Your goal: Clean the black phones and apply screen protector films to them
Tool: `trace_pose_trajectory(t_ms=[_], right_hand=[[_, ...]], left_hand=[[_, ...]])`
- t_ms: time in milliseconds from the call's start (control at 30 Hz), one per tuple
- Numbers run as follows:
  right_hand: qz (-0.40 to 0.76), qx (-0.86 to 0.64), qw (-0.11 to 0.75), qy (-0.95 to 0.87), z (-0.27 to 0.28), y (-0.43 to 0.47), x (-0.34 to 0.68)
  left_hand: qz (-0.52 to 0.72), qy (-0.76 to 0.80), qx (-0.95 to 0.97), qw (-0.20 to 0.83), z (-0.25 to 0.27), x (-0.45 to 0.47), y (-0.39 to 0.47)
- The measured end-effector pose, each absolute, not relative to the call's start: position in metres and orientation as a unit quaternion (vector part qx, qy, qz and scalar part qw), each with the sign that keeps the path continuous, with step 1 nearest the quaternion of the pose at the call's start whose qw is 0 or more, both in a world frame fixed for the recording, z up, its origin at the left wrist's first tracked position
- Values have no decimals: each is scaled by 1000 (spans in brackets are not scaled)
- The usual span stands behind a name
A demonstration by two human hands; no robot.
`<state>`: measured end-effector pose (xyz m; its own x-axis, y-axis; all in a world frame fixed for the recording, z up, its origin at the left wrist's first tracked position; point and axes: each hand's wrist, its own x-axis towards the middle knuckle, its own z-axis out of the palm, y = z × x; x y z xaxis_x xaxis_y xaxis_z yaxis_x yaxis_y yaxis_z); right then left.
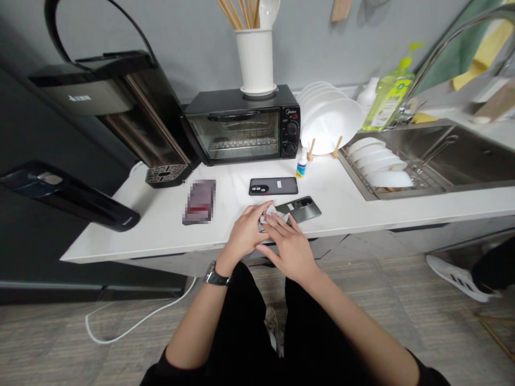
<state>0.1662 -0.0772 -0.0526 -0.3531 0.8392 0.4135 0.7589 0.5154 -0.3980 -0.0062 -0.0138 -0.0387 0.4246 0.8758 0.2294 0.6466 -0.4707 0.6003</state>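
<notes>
At the front edge of the white marbled tabletop [156, 230], the left hand [244, 231] curls around a crumpled white tissue [273, 212]. The right hand [293, 252] lays its fingers straight across it, thumb spread apart. Just right of them, near the same edge, lies a dark grey phone [306, 209] with an oval camera panel, its left end partly covered. Behind it sits a black-edged phone case [269, 186]; whether it holds a phone, I cannot tell.

Toward the back edge, a black toaster oven [233, 131] shows a wire rack [245, 143] through its glass door. On top, a white cylindrical cup [256, 63] holds wooden chopsticks [242, 13] and a white spoon [269, 12]. A small white bottle with a blue-and-yellow label [301, 165] stands before the wooden dish rack [338, 146], which carries upright white plates [332, 120]. Toward the tabletop's right end, the steel sink [446, 191] contains tilted white bowls [388, 179]; beside its back rim stands a clear green pump bottle [387, 102].
</notes>
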Motion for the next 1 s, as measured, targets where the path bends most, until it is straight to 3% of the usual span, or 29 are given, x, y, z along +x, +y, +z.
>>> trace_pose_trajectory(t_ms=[333,500,767,1000], right_hand=[[-17,-617,306,-725,-69,-74,256],[-60,-651,305,-693,-68,-48,240],[45,-503,283,-815,-52,-69,170],[40,-544,291,-786,-63,-91,223]], left_hand=[[269,468,812,223,-35,-1,-14],[272,469,811,222,-36,-1,-14],[264,479,809,216,-40,-4,-14],[278,462,815,212,-38,-1,-15]])
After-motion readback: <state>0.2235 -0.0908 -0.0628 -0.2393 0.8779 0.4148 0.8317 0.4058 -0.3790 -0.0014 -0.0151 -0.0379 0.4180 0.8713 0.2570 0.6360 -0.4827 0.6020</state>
